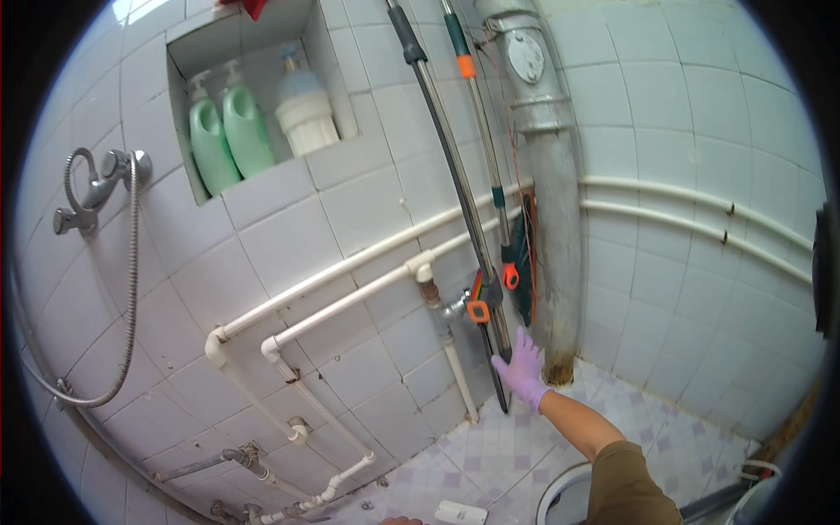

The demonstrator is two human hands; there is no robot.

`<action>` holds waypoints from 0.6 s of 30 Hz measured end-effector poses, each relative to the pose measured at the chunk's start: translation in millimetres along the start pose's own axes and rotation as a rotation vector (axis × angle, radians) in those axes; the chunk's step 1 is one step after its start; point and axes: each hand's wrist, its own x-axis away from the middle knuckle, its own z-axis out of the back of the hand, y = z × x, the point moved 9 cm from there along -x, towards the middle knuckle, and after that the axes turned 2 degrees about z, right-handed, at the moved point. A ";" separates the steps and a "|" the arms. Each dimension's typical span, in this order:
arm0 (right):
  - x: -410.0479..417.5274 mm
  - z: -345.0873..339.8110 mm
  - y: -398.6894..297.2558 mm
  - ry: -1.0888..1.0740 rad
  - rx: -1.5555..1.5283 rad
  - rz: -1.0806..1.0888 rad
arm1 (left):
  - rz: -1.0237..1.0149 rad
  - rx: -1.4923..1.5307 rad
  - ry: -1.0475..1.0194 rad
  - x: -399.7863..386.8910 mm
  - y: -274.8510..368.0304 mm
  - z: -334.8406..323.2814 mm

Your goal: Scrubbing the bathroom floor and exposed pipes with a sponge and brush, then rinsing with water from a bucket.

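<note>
My right hand, in a thin purple glove, reaches toward the wall corner with its fingers spread and nothing visibly held. Its fingertips are beside the lower end of a long-handled floor tool, a steel and dark grey pole with an orange-framed fitting and a dark blade at its foot. Whether they touch it, I cannot tell. Behind leans a second telescopic pole with green and orange grips. A dark green flat head stands upright beside it. Only a sliver of my left hand shows at the bottom edge; its fingers are mostly hidden.
White water pipes run along the tiled wall, and a thick grey drainpipe fills the corner. Pump bottles stand in a niche. A shower hose hangs left. A white-rimmed round opening and a white plastic piece are low down.
</note>
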 end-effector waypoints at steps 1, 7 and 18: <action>-25.2 11.4 5.3 0.014 -0.096 -0.071 | 0.017 -0.004 0.025 -7.5 5.5 8.0; -103.7 -13.3 11.3 -0.047 -0.638 -0.153 | -0.023 -0.077 0.029 -49.8 50.4 44.2; -102.3 -4.9 27.9 0.317 -0.947 -0.066 | 0.086 -0.055 0.060 -43.8 61.7 65.1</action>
